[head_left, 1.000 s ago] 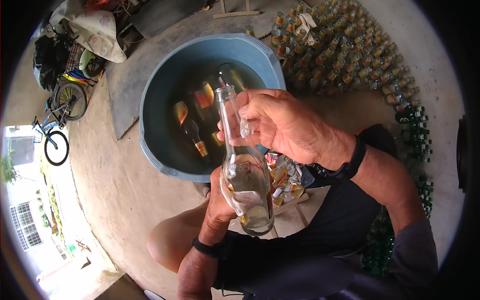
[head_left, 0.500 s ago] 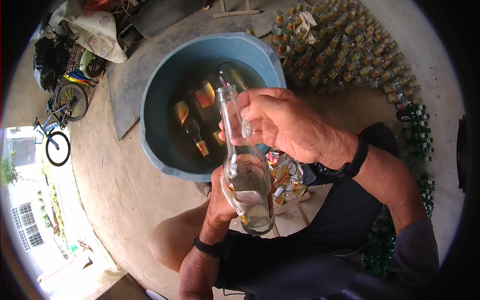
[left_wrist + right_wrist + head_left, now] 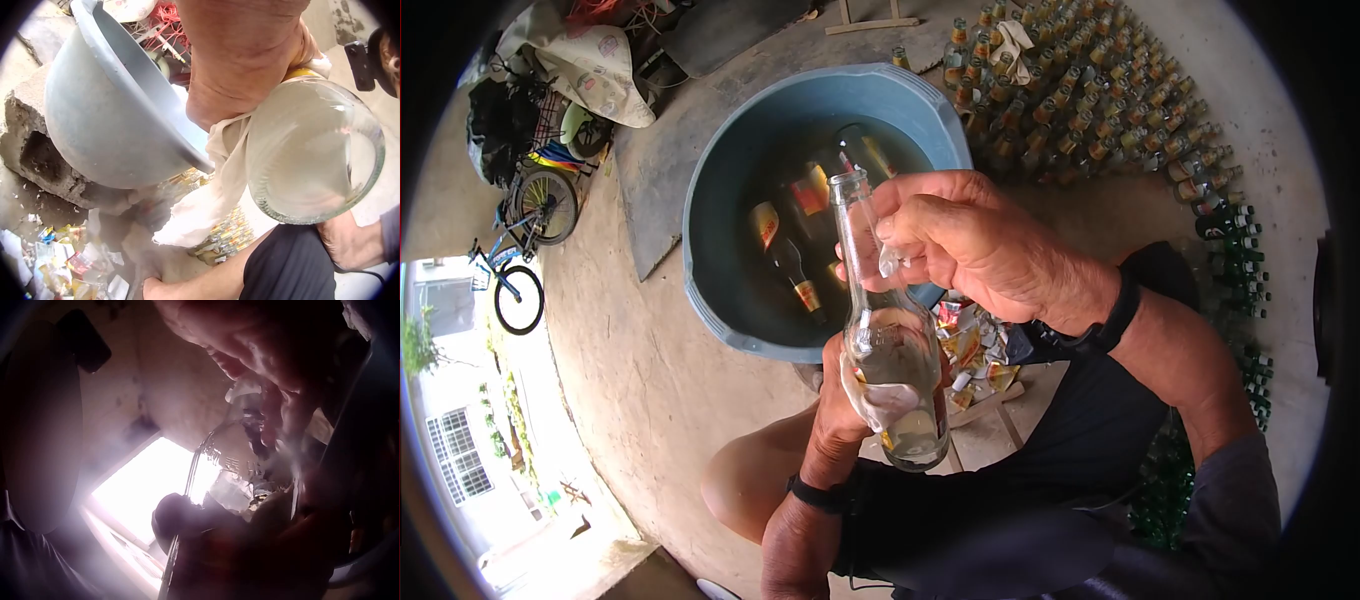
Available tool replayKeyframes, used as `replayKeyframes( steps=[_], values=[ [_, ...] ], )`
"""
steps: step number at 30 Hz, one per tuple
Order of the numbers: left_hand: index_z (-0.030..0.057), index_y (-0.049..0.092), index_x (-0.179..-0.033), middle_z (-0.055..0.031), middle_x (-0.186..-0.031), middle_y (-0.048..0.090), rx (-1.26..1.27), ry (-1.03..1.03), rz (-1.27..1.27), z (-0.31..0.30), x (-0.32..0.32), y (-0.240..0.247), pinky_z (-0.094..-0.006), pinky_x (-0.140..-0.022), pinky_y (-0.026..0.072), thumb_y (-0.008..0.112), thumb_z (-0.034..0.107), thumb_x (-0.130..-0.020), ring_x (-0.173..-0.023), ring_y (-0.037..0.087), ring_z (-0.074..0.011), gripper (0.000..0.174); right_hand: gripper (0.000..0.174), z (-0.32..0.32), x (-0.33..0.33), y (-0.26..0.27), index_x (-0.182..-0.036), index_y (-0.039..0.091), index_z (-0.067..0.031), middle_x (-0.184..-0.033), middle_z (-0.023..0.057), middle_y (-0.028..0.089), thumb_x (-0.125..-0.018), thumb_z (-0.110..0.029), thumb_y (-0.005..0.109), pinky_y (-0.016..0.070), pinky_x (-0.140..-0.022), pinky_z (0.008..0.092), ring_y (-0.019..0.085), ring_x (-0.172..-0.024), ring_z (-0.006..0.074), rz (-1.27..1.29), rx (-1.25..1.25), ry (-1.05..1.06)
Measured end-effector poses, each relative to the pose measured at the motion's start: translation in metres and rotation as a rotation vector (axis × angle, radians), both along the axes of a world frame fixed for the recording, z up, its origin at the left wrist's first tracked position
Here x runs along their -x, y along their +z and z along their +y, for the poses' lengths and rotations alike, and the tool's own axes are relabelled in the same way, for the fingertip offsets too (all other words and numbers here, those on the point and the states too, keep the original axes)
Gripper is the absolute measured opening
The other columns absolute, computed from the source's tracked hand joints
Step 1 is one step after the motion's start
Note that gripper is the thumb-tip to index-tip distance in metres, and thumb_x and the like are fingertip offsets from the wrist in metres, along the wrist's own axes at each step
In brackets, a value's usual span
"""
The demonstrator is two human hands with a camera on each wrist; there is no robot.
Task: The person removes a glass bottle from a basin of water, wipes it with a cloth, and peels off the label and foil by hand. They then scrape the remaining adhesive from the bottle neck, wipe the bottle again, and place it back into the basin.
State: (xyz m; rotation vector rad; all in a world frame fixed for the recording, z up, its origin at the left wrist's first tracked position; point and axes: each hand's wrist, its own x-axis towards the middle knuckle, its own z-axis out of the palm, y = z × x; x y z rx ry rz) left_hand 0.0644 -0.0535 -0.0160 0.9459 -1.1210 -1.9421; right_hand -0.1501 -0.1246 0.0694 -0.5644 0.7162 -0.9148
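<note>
A clear glass bottle (image 3: 890, 350) is held tilted with its mouth up, in front of the blue tub. The left hand (image 3: 838, 395) grips its lower body, with a white cloth (image 3: 888, 402) between hand and glass; in the left wrist view the cloth (image 3: 200, 206) hangs beside the bottle base (image 3: 312, 156). At the neck is the right hand (image 3: 990, 245), its thumb and fingers pinching a small wet whitish scrap (image 3: 889, 262) against or near the glass. Some right fingers pass behind the neck. The right wrist view is dark, with the right hand (image 3: 262, 356) above the bottle.
The blue tub (image 3: 700, 240) holds water and several labelled bottles. Label scraps (image 3: 970, 350) lie right of the tub. Many clear bottles (image 3: 1090, 110) stand at the upper right, green bottles (image 3: 1240, 260) along the right. A bicycle (image 3: 520, 250) is at the left.
The head view has shifted slightly. Both hands keep their places on the bottle, and the right fingers at the neck have moved very little.
</note>
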Motion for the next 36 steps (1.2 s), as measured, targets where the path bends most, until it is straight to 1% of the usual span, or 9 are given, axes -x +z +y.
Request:
replayKeyframes(
  steps=[11,14,21,23,29,31,32,35,36],
  values=[
    [-0.0014,0.067,-0.122,-0.0082,-0.105,0.076,-0.095,-0.015,0.009,0.001,-0.004,-0.004,-0.0332,-0.088,0.0594,0.097,0.029,-0.06,-0.093,0.073,-0.0151,0.075,0.021,0.0,0.001,-0.006,-0.108,0.069,0.004,-0.099,0.0077,0.069,-0.098,-0.014,0.063,0.0594,-0.094,0.0345,0.069,-0.092,0.0155,-0.023,-0.018,0.013],
    [-0.0013,0.067,-0.122,-0.0078,-0.105,0.076,-0.096,-0.022,0.006,0.001,-0.005,-0.009,-0.0327,-0.088,0.0591,0.097,0.03,-0.06,-0.092,0.073,-0.0148,0.075,0.027,-0.001,0.005,-0.002,-0.119,0.069,0.0039,-0.115,0.0147,0.073,-0.098,-0.01,0.058,0.0571,-0.105,0.0455,0.073,-0.111,0.0262,0.023,-0.002,0.034],
    [-0.0005,0.066,-0.124,-0.0063,-0.103,0.075,-0.16,-0.025,0.074,0.002,-0.004,-0.01,-0.0322,-0.087,0.0587,0.098,0.031,-0.058,-0.091,0.072,-0.0151,0.08,0.027,0.002,0.005,-0.007,-0.12,0.069,0.0032,-0.113,0.0136,0.073,-0.1,-0.01,0.056,0.0576,-0.103,0.045,0.072,-0.108,0.0236,0.02,0.061,0.03],
    [-0.0006,0.065,-0.124,-0.0076,-0.104,0.074,-0.161,-0.034,0.074,0.003,-0.006,-0.014,-0.0329,-0.086,0.0591,0.098,0.031,-0.061,-0.09,0.072,-0.0162,0.077,0.028,0.002,0.005,-0.006,-0.12,0.069,0.0035,-0.114,0.0138,0.072,-0.099,-0.009,0.056,0.0568,-0.104,0.0451,0.072,-0.109,0.0236,0.022,0.062,0.04],
    [-0.0019,0.062,-0.124,-0.0179,-0.103,0.073,-0.328,-0.054,0.296,0.003,0.003,0.002,-0.0429,-0.08,0.0617,0.084,0.024,-0.085,-0.088,0.073,-0.0261,0.052,0.03,0.002,0.004,-0.011,-0.125,0.066,0.0041,-0.122,0.0165,0.07,-0.1,-0.01,0.058,0.054,-0.107,0.0444,0.069,-0.119,0.0262,-0.069,0.024,0.094],
    [-0.0021,0.061,-0.125,-0.021,-0.102,0.072,-0.314,-0.075,0.438,0.003,0.006,0.003,-0.0469,-0.078,0.062,0.079,0.02,-0.091,-0.088,0.073,-0.0298,0.044,0.033,0.004,0.002,-0.008,-0.129,0.063,0.0041,-0.122,0.0168,0.07,-0.101,-0.013,0.063,0.054,-0.107,0.0434,0.068,-0.121,0.0265,-0.052,0.105,0.127],
    [-0.0018,0.06,-0.127,-0.0211,-0.102,0.072,-0.297,-0.096,0.473,0.001,0.006,0.003,-0.0475,-0.078,0.0619,0.081,0.02,-0.09,-0.087,0.073,-0.0302,0.048,0.035,0.006,0.0,-0.007,-0.131,0.061,0.004,-0.122,0.0169,0.069,-0.102,-0.015,0.066,0.054,-0.107,0.043,0.067,-0.122,0.0267,-0.043,0.146,0.144],
    [-0.0007,0.059,-0.13,-0.0211,-0.103,0.072,-0.291,-0.101,0.521,0.0,0.007,0.003,-0.0482,-0.08,0.0616,0.086,0.022,-0.084,-0.087,0.072,-0.031,0.058,0.024,0.007,-0.005,-0.009,-0.116,0.064,0.0025,-0.107,0.0085,0.07,-0.099,-0.013,0.072,0.0557,-0.096,0.031,0.067,-0.105,0.0155,-0.046,0.218,0.117],
    [-0.0003,0.058,-0.132,-0.0208,-0.104,0.072,-0.319,-0.062,0.5,0.003,0.008,0.007,-0.0476,-0.081,0.0615,0.088,0.022,-0.082,-0.088,0.072,-0.031,0.062,0.024,0.007,-0.006,-0.01,-0.116,0.064,0.003,-0.107,0.0086,0.07,-0.1,-0.012,0.072,0.0559,-0.095,0.0311,0.067,-0.104,0.0156,-0.033,0.231,0.11]
  ],
)
